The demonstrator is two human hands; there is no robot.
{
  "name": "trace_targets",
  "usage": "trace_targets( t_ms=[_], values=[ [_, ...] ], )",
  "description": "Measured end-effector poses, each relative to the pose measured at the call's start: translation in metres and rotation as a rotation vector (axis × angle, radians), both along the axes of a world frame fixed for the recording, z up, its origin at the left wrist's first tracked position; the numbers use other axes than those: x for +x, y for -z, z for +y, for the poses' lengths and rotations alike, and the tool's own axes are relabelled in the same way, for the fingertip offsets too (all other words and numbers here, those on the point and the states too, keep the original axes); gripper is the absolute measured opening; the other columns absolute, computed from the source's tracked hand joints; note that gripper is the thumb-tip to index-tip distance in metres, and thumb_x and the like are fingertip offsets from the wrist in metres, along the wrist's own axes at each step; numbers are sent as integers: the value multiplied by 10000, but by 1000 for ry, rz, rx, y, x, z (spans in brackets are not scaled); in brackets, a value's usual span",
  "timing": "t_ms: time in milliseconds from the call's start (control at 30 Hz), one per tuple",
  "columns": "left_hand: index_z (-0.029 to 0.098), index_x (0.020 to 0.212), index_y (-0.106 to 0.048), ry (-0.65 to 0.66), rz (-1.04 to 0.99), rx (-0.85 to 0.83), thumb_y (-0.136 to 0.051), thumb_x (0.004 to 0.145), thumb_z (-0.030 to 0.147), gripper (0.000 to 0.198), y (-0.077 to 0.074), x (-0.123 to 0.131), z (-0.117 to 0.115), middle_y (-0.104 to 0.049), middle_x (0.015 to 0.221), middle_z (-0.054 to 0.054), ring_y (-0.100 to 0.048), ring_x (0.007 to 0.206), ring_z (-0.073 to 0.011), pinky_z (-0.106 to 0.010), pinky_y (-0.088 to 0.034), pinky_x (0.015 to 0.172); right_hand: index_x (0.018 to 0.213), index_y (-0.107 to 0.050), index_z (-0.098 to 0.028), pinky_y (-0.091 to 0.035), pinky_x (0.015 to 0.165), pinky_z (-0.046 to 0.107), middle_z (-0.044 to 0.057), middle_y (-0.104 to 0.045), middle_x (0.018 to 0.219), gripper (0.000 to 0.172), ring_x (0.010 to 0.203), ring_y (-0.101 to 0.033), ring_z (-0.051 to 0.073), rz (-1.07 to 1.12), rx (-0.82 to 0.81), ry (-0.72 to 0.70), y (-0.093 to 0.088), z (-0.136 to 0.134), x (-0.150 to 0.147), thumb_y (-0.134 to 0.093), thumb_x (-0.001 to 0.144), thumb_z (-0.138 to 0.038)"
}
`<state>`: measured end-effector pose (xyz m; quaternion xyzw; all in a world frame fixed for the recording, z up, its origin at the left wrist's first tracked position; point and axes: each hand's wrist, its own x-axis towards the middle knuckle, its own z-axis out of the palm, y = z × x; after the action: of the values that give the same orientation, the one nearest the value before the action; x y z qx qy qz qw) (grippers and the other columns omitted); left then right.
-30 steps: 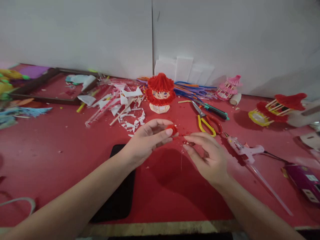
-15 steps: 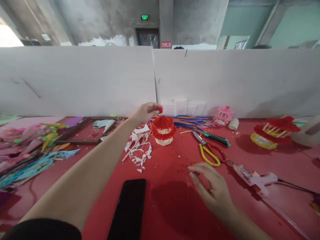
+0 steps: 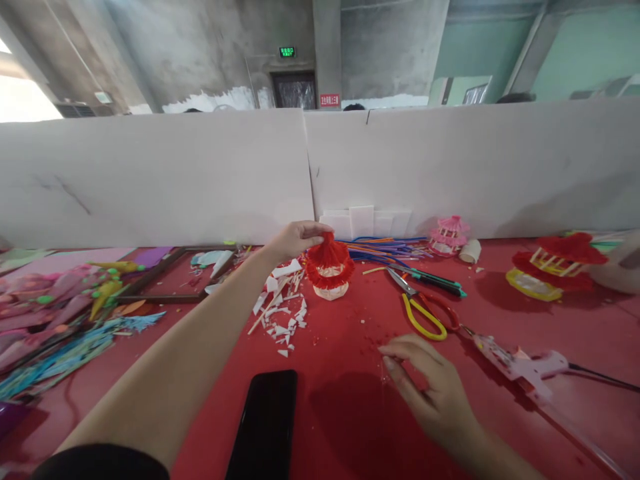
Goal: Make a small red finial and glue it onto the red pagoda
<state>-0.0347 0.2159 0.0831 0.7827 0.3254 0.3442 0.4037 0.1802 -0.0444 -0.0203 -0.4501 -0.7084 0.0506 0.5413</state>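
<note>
My left hand (image 3: 296, 238) reaches far forward to a small red fringed pagoda model (image 3: 329, 270) on a cream base. Its fingertips pinch a small red piece at the very top of the roof. My right hand (image 3: 434, 390) lies low on the red table (image 3: 350, 413), fingers loosely stretched to the left and holding nothing, beside red crumbs. Between my arms lies a black phone (image 3: 266, 427).
White paper scraps (image 3: 280, 313) lie left of the pagoda. Yellow-and-red scissors (image 3: 425, 313), a glue gun (image 3: 520, 363), pipe cleaners (image 3: 385, 248), a pink pagoda (image 3: 449, 234) and a red-and-yellow one (image 3: 555, 267) sit to the right. Coloured craft pieces (image 3: 60, 313) pile up left. A white partition (image 3: 200, 180) stands behind.
My left hand carried the small red piece from near my right hand up to the pagoda and lowered it onto the roof tip. My view lifted. The right hand stayed low.
</note>
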Motion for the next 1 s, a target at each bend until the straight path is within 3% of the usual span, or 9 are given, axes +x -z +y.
trace_targets(
  t_ms=[333,533,767,900,1000],
  values=[
    [207,1023,-785,11,-28,-124,-681,766,197,278,0,-3,-1,-786,1114,-87,-706,1055,-210,-371,-524,999,970,-701,-216,-559,758,156,19,-730,870,126,814,-705,96,-2,-24,1,-1,0,1,-588,927,-180],
    [190,955,-783,-20,-93,-214,-553,928,353,283,-5,-1,-8,-788,1060,-139,-718,1058,-236,-357,-576,889,976,-697,-225,-573,751,188,24,-732,877,128,819,-709,113,10,-38,-5,-1,0,2,-584,932,-183],
    [205,921,-750,-155,-172,-157,-592,913,233,161,-7,7,-15,-784,1033,-132,-719,1069,-227,-339,-584,863,970,-696,-230,-580,730,209,26,-736,869,136,806,-713,130,23,-33,-2,-2,0,0,-582,926,-170],
    [182,930,-716,-269,-238,-88,-584,883,142,146,-8,10,-13,-765,885,-67,-727,870,-155,-331,-585,870,993,-691,-231,-572,729,189,17,-740,867,139,797,-713,119,19,-28,16,0,1,1,-580,930,-175],
    [170,873,-682,-392,-285,-28,-531,900,95,170,-9,10,-6,-643,666,19,-632,650,-86,-286,-581,802,1047,-676,-245,-567,750,185,15,-747,905,174,833,-717,117,31,-51,54,2,2,1,-555,948,-168]
  ],
)
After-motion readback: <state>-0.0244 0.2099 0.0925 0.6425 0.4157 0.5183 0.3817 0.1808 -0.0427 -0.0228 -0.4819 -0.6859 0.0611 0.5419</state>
